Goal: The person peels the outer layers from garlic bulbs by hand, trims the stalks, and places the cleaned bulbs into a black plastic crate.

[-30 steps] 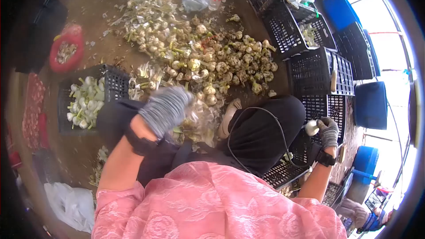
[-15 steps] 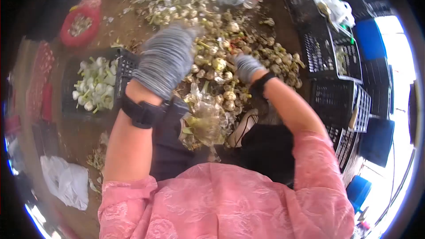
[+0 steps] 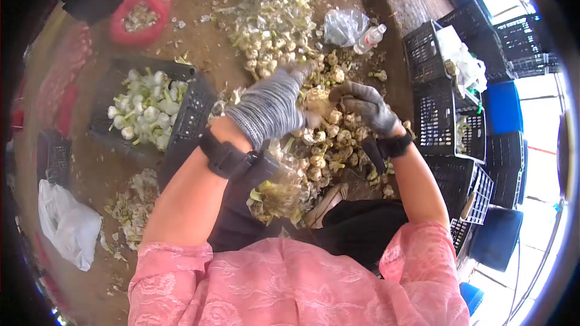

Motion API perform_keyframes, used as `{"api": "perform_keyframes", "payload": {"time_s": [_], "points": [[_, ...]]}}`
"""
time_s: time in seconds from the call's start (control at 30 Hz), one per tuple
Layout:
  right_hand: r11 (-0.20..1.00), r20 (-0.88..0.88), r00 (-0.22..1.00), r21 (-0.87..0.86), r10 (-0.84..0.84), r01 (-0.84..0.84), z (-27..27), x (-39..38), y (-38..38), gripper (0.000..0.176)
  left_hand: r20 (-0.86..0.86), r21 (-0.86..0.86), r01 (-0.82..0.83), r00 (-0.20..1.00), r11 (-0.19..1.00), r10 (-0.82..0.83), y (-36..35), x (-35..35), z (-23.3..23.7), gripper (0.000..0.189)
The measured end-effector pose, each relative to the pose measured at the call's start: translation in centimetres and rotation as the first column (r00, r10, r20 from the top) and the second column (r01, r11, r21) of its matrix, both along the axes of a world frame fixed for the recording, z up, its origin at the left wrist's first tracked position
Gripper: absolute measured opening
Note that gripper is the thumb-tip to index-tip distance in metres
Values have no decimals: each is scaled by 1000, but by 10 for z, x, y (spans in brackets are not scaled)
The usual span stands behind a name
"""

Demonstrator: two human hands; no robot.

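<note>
My left hand [image 3: 269, 107], in a grey knitted glove, reaches over the garlic heap from the left. Its fingertips and thumb are blurred by motion, so its grip cannot be made out. A pale garlic bulb [image 3: 318, 101], partly smeared, is between my two hands. My right hand [image 3: 370, 107], gloved too, has its fingers curled in and closed at the bulb's right side. Below and around both hands spreads a heap of unpeeled, dirty garlic bulbs [image 3: 341, 145]. Loose skins and leaves [image 3: 278, 196] lie nearer my legs.
To the left stands a black crate [image 3: 193, 108] with whiter garlic bulbs [image 3: 148, 108]. A red sack [image 3: 142, 33] holds garlic scraps. Ahead are a plastic bag [image 3: 345, 27] and a bottle [image 3: 370, 38]. Several black crates [image 3: 435, 115] line the right; a white bag [image 3: 67, 223] lies lower left.
Both hands have moved right and come closer together, with a garlic bulb now between them. The right hand has turned, its fingers now pointing left. The whole view has shifted.
</note>
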State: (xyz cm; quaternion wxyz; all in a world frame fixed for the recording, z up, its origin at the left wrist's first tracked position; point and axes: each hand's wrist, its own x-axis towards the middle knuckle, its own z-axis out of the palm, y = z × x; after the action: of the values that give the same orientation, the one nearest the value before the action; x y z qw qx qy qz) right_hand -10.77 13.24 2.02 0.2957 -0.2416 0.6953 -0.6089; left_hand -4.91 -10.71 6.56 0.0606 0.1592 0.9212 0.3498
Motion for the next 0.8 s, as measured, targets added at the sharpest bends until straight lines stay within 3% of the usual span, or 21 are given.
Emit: {"api": "perform_keyframes", "payload": {"time_s": [0.03,0.07,0.1,0.17,0.2,0.23,0.27,0.3,0.33,0.37,0.4,0.43,0.47,0.5,0.57,0.6,0.63,0.7,0.73,0.77,0.8], "points": [[994,-127,986,-16,107,-110,22,2,0,26,-70,118,63,996,991,-55,1,3,-6,91],[988,-225,963,10,149,-151,48,9,-4,29,94,190,70,992,979,-89,3,7,2,93],[983,-320,929,38,184,-181,69,19,-8,31,259,365,23,958,931,-126,6,12,13,86],[949,-66,983,-279,-171,146,90,56,-30,39,219,606,-43,969,795,-115,10,27,24,78],[920,125,972,-318,-199,229,98,70,-35,44,188,443,-49,981,895,-39,15,34,46,71],[867,291,920,-348,-261,356,107,82,-33,49,37,411,-13,999,912,-3,27,39,50,67],[865,51,890,-212,-454,454,102,94,-29,42,-26,471,-37,998,881,55,37,52,46,64],[822,48,834,-150,-549,549,77,102,-29,34,-214,423,2,972,906,98,56,67,47,65],[760,150,789,-214,-596,614,79,119,-31,30,57,393,130,985,910,-165,48,80,78,66],[632,80,687,-327,-722,702,73,133,-31,31,225,673,-175,974,719,27,56,68,17,61],[654,-158,637,-264,-755,709,63,137,-25,31,483,869,-412,827,275,-287,38,46,-25,33],[578,45,615,-290,-788,762,81,159,-19,26,562,587,-274,816,762,-139,18,17,-60,53],[606,-136,591,-166,-795,778,56,158,-26,25,317,543,-91,943,835,-103,45,30,-37,53],[526,-305,493,-33,-815,850,41,163,-6,23,108,492,132,972,861,-211,89,46,-9,53],[462,-278,405,-184,-871,868,77,202,19,24,-96,369,315,949,874,-302,118,61,3,52],[375,-146,346,-391,-927,840,77,217,26,19,-164,310,383,923,870,-347,131,68,6,52],[341,-153,305,-395,-940,853,72,221,34,19,-232,235,441,891,866,-390,139,74,8,52],[337,83,411,-438,-908,834,68,234,53,14,-325,118,514,828,849,-456,151,87,6,52],[340,-67,345,-419,-936,842,64,243,62,17,-356,68,542,797,837,-487,156,94,6,51],[325,-68,328,-429,-942,843,60,248,70,17,-385,14,562,766,827,-514,162,102,6,51],[388,-303,285,-371,-909,844,57,251,82,19,-410,-37,572,739,819,-535,170,109,9,52]]}}
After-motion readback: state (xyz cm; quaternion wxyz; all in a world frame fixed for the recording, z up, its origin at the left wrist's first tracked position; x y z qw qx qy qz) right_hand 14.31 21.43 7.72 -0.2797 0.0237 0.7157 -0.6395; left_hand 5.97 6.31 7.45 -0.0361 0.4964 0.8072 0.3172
